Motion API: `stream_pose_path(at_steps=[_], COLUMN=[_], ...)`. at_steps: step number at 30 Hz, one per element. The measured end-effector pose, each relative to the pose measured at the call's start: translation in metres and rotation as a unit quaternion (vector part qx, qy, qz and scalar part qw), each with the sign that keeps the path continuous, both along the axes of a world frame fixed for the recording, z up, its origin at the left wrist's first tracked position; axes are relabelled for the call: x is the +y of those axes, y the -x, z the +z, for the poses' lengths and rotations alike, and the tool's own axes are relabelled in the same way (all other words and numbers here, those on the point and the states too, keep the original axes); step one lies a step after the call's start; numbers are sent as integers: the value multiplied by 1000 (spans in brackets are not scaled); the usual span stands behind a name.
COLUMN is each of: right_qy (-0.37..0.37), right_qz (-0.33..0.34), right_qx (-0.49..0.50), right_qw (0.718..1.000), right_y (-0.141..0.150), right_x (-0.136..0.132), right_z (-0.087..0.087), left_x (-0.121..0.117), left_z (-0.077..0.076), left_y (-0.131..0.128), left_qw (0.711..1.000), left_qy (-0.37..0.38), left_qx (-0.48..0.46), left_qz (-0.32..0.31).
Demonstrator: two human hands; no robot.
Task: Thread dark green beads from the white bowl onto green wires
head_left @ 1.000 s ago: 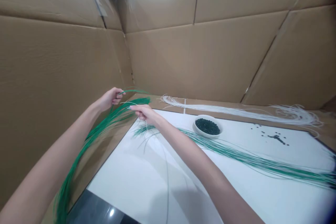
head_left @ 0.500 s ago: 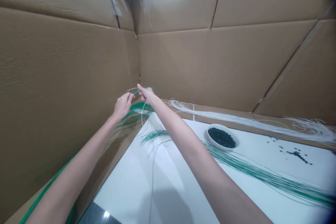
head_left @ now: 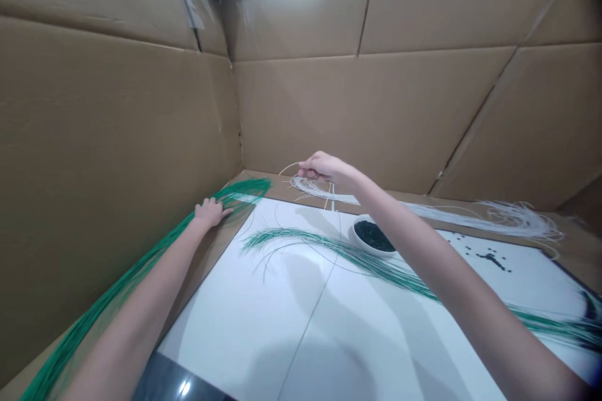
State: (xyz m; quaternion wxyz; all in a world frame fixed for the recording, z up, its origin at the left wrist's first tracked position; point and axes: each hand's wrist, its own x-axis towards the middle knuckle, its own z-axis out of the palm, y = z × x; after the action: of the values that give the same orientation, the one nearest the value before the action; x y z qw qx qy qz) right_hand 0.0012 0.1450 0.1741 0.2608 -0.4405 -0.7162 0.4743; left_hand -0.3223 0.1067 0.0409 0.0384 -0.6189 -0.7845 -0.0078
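Observation:
My left hand (head_left: pixel 211 212) rests at the edge of a long bundle of green strands (head_left: pixel 245 188) by the left cardboard wall, its fingers spread. My right hand (head_left: pixel 323 166) is raised in front of the back wall, closed in a pinch on a thin pale strand (head_left: pixel 288 166) that arcs out to its left; a piece of it also seems to hang below the hand. Behind and below that hand lies a bundle of white strands (head_left: pixel 470 219). A second green bundle (head_left: pixel 291 237) crosses the white tabletop, partly hidden by my right forearm.
A white bowl (head_left: pixel 386 253) of small black pieces stands near the table's back edge, partly behind my right forearm. Loose black pieces (head_left: pixel 491 259) are scattered to its right. Tall cardboard walls (head_left: pixel 305 106) enclose the left and back. A dark glossy panel (head_left: pixel 174 382) lies at the front.
My hands have moved apart. The right has gone right with the pale strand; the left has let go and come down onto the left green bundle. The view has shifted slightly right.

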Motion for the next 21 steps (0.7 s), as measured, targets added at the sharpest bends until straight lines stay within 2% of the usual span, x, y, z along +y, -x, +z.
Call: stream_pose_path(at_steps=[4, 6, 8, 10, 12, 14, 17, 21], right_qy=[-28, -42, -55, -65, -77, -96, -128, -149], right_qz=[-65, -74, -74, -71, -69, -68, -69, -95], right_qx=[74, 86, 88, 79, 61, 37, 7, -10], right_qw=[995, 993, 992, 992, 993, 992, 989, 984], right_y=[-27, -37, -45, -54, -62, -70, -81, -91], right_x=[-12, -22, -32, -41, -48, -53, -56, -53], right_z=[15, 17, 16, 13, 9, 6, 5, 8], left_x=[-3, -6, -14, -23, -33, -39, -38, -24], left_z=[26, 38, 44, 41, 31, 18, 2, -7], left_y=[5, 7, 8, 7, 5, 2, -6, -21], left_qw=[999, 997, 997, 999, 997, 990, 987, 995], left_qy=[41, 61, 63, 39, 30, 74, 123, 83], left_qx=[-24, -37, -39, -30, -32, -59, -79, -36], left_qz=[-18, -34, -36, 1, 65, 101, 68, 35])
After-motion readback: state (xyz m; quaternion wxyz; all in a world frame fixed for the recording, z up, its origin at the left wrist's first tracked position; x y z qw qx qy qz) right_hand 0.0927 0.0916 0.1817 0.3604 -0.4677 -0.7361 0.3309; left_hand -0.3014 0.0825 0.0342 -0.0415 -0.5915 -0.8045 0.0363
